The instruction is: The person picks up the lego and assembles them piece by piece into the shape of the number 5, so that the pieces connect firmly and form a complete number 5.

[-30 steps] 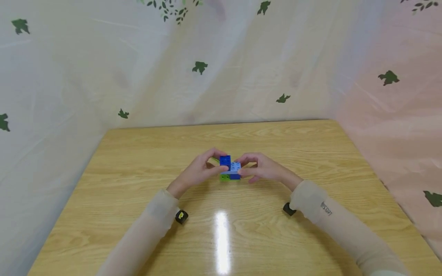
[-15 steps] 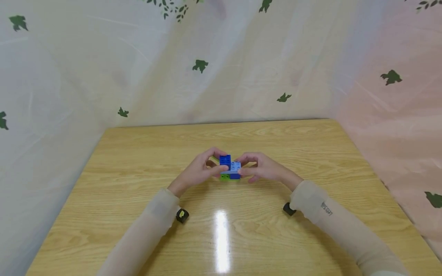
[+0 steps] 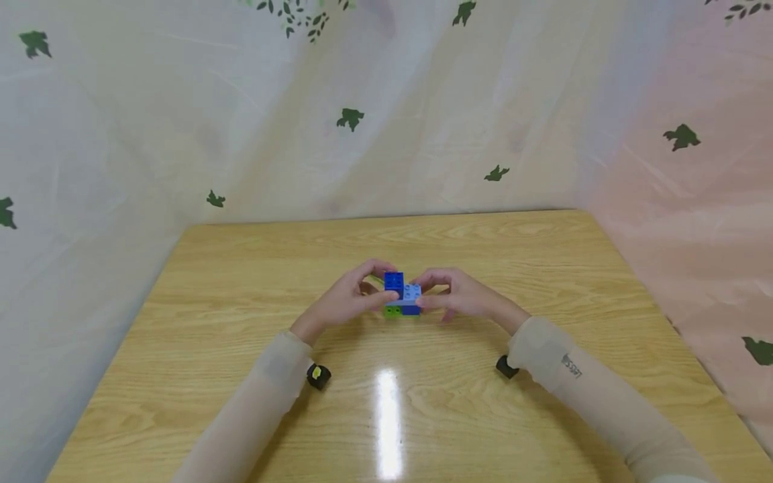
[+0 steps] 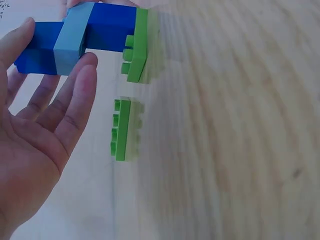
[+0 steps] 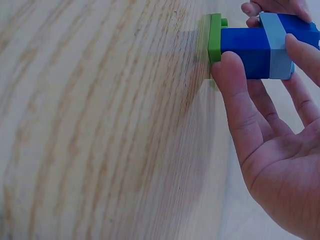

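A stack of toy building blocks stands mid-table between both hands. At its base is a green plate [image 4: 141, 45], with a dark blue brick [image 5: 245, 55] on it. Above that lies a light blue brick [image 3: 413, 292], offset so that its left part carries an upper dark blue brick [image 3: 394, 278]. My left hand [image 3: 347, 295] pinches this upper brick between thumb and fingers. From the other side, my right hand [image 3: 461, 292] holds the light blue brick, its thumb on the near face; a lower finger touches near the green base in the right wrist view.
A second thin green plate [image 4: 122, 130] lies on the wooden table [image 3: 241, 282] beside my left hand. Black wrist cameras [image 3: 318, 376] hang below both sleeves. Behind the table hangs a pale cloth [image 3: 272, 134] with leaf prints.
The stack and both hands stay in nearly the same place. A lower finger of my right hand has shifted slightly.
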Demonstrator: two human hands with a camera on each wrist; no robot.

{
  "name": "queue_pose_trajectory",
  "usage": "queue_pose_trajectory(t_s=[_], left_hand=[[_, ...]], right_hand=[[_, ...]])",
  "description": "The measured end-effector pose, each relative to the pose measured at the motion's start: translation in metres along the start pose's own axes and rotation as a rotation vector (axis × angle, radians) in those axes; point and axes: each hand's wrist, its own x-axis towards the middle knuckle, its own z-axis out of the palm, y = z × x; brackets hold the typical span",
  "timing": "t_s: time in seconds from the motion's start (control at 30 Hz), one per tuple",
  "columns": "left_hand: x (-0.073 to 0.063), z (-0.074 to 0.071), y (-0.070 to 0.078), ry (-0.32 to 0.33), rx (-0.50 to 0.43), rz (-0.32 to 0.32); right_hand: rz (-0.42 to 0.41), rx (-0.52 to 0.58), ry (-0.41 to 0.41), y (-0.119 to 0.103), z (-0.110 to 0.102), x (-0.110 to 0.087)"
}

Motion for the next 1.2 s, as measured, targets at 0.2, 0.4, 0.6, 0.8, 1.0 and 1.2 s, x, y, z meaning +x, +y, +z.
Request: queue_pose_trajectory(t_s=[0.2, 0.4, 0.6, 0.8, 1.0, 1.2], left_hand=[[0.002, -0.021, 0.001, -0.072, 0.141, -0.049], [0.008, -0.047, 0.002, -0.064, 0.209, -0.110], [0.018, -0.055, -0.001, -0.022, 0.266, -0.140], [0.028, -0.050, -0.014, 0.002, 0.322, -0.120], [0.034, -0.044, -0.023, 0.067, 0.310, -0.150], [0.035, -0.040, -0.027, 0.080, 0.283, -0.156]], right_hand=[[0.007, 0.003, -0.002, 0.000, 0.000, 0.001], [0.025, -0.010, -0.003, 0.000, -0.001, 0.001], [0.030, 0.001, -0.014, 0.001, -0.002, 0.001], [0.026, 0.001, -0.019, 0.003, -0.002, 0.000], [0.030, 0.004, -0.020, 0.003, -0.001, 0.000], [0.037, 0.000, -0.018, 0.002, -0.002, -0.001]])
